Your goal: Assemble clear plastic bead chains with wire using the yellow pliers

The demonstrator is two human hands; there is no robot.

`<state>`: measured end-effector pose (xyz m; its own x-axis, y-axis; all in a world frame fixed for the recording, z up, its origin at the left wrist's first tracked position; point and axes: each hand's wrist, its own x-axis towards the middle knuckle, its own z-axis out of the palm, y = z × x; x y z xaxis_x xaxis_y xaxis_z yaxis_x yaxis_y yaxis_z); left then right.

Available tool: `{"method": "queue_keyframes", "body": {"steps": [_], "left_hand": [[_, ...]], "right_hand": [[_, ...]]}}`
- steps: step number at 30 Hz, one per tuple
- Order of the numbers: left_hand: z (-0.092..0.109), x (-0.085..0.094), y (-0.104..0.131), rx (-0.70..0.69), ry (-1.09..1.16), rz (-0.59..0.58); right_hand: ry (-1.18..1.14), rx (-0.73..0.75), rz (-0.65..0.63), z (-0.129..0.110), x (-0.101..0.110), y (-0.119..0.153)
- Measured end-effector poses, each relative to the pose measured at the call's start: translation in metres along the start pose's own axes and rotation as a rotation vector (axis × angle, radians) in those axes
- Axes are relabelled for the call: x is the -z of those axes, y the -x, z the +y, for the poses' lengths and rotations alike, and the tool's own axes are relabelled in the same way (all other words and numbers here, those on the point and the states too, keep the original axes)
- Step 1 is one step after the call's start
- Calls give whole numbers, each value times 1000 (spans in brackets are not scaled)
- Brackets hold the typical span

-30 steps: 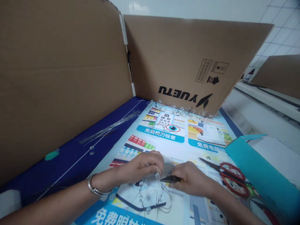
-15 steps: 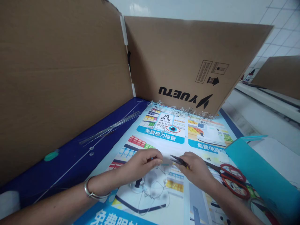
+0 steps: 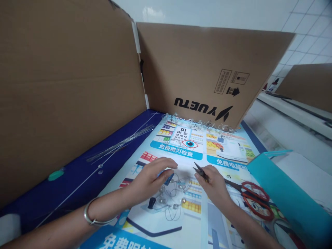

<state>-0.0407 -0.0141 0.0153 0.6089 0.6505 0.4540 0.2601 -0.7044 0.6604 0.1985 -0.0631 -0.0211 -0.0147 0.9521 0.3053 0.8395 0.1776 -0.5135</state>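
My left hand (image 3: 155, 174) is over the printed sheet with thumb and forefinger apart and nothing visible between them. Just below its fingertips is a tangle of thin wire with clear beads (image 3: 175, 200), looped loosely; whether it touches the sheet I cannot tell. A pair of small dark pliers (image 3: 201, 170) is gripped in my right hand (image 3: 214, 181). Their pointed jaws are slightly parted and aim toward my left hand, with a gap between. My right palm and fingers hide most of the pliers' handles.
Red-handled scissors (image 3: 256, 200) lie right of my right hand, beside a turquoise folder (image 3: 285, 193). A bundle of straight wires (image 3: 121, 143) rests on the blue surface at left. Beaded wire pieces (image 3: 207, 124) line the foot of the cardboard wall (image 3: 207, 69). Another cardboard panel (image 3: 70, 76) stands left.
My left thumb and forefinger have parted from a pinch. The beaded wire below them now shows more clearly. The pliers in my right hand are tilted slightly more upward.
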Motion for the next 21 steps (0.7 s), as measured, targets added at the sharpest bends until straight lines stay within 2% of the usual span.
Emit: {"method": "queue_keyframes", "body": {"steps": [3,8,10,16,21], "left_hand": [[1,1,-1,-47,-40,-107],[8,14,-7,-98,-193,-437],[11,15,-6,-93,-268,-515],[11,2,1,-79,-333,-560],[9,5,-2,-87,-265,-573]], "right_hand": [[-7,-9,9,2,-1,0],[6,-17,-9,-1,2,1],[8,-15,-19,-2,3,1],[28,-12,-42,-3,3,-1],[41,-8,-57,-3,3,-1]]}}
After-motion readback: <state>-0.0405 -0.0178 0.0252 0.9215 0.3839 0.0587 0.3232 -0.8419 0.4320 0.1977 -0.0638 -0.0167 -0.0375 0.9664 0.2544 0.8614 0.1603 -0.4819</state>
